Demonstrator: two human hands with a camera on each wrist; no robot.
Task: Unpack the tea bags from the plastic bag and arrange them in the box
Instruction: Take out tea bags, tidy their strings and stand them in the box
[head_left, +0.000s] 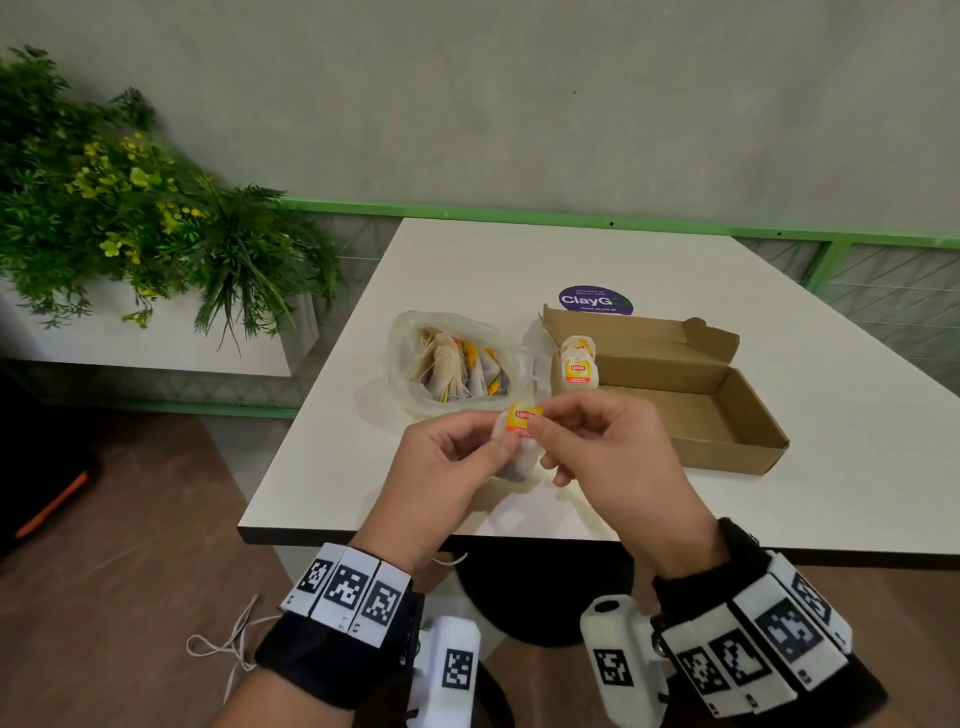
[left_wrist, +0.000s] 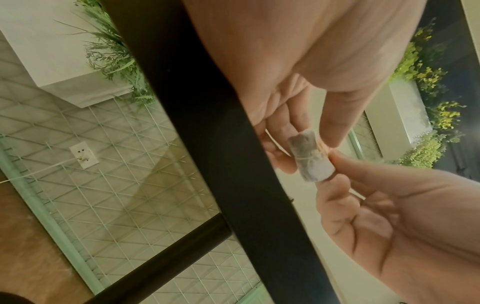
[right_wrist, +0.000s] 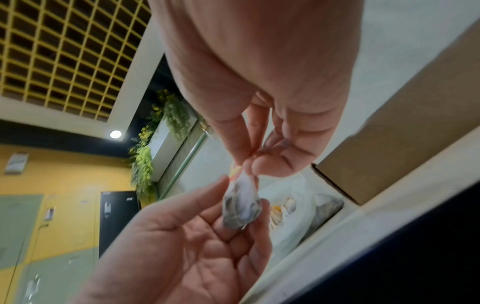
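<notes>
I hold one tea bag just above the white table's near edge with both hands. My left hand holds its pouch between thumb and fingers. My right hand pinches the top of the tea bag at its yellow and red tag. Behind my hands lies the open clear plastic bag with several tea bags inside. To the right lies the open brown cardboard box. Several tea bags stand at its left end; the rest of its floor is bare.
A purple round sticker is on the table behind the box. A green plant in a white planter stands to the left, beyond the table's edge. A green rail runs along the wall behind.
</notes>
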